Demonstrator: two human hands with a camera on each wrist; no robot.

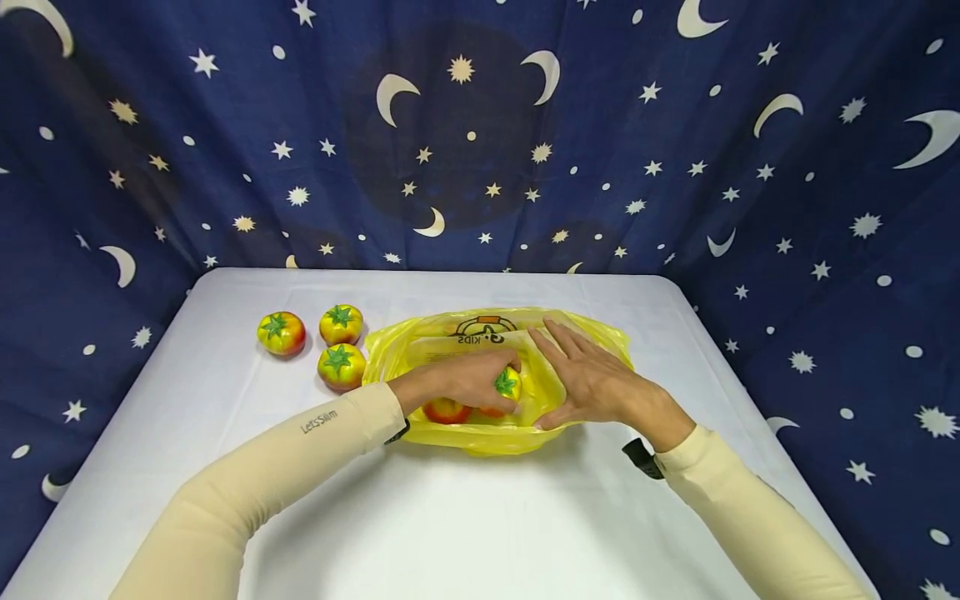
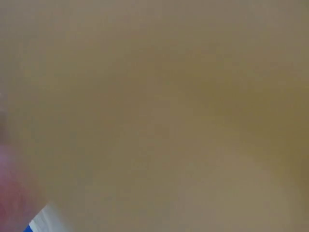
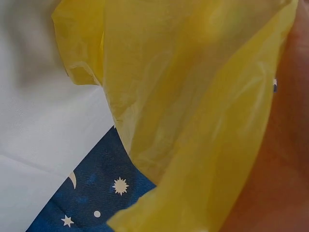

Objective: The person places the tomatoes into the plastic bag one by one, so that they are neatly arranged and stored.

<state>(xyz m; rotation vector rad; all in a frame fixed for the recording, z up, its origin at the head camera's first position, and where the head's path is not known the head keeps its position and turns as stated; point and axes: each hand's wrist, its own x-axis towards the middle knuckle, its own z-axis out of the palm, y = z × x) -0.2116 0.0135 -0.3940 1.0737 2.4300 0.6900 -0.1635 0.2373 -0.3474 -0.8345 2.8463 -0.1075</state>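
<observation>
A yellow plastic bag (image 1: 495,440) lies on the table with its mouth spread wide. My left hand (image 1: 474,379) reaches into it and grips a red-and-yellow tomato (image 1: 510,383) with a green star-shaped top. Beneath that hand a second tomato (image 1: 447,411) sits inside the bag, and a bit of red shows beside it. At the bag's right side, my right hand (image 1: 596,382) has its fingers spread straight against the plastic, holding the mouth wide. The right wrist view has the bag's thin yellow film (image 3: 193,121) close up. The left wrist view is mostly a blur.
Left of the bag stand three more tomatoes: one farthest left (image 1: 282,334), one at the back (image 1: 341,324) and one close to the bag's edge (image 1: 341,367). The white table (image 1: 465,533) is bordered by a dark blue star-and-moon curtain (image 1: 480,150).
</observation>
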